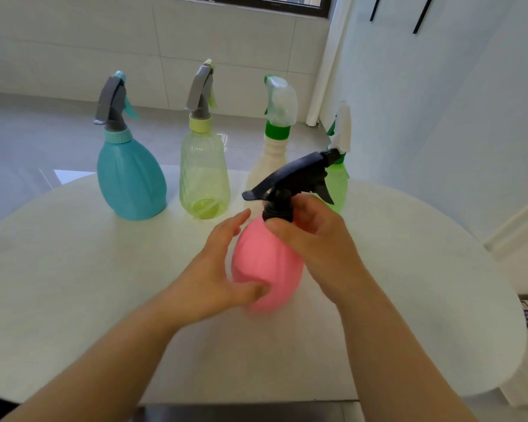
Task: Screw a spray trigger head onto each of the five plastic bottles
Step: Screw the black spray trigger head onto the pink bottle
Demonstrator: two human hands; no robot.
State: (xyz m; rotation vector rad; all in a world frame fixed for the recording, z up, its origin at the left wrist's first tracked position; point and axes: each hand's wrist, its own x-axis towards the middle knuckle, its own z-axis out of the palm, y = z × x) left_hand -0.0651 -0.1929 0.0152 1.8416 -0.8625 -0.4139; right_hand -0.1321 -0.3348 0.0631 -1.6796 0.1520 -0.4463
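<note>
A pink bottle (269, 260) stands near the middle of the white table (104, 269), topped by a black trigger head (293, 178). My right hand (320, 242) grips the black collar at the bottle's neck. My left hand (217, 269) lies against the bottle's left side, thumb on its front and fingers fairly straight. Behind stand a teal bottle (131, 178) with a grey head (112, 102), a clear yellow-green bottle (204, 175) with a grey head (200, 89), a white bottle (264, 169) with a translucent head (281, 100), and a green bottle (337, 184) with a white head (342, 126).
The table's rounded edge curves away at the right (500, 300) and the near edge runs along the bottom. Beyond the table lie a grey tiled floor (28, 141) and a white wall (439, 102).
</note>
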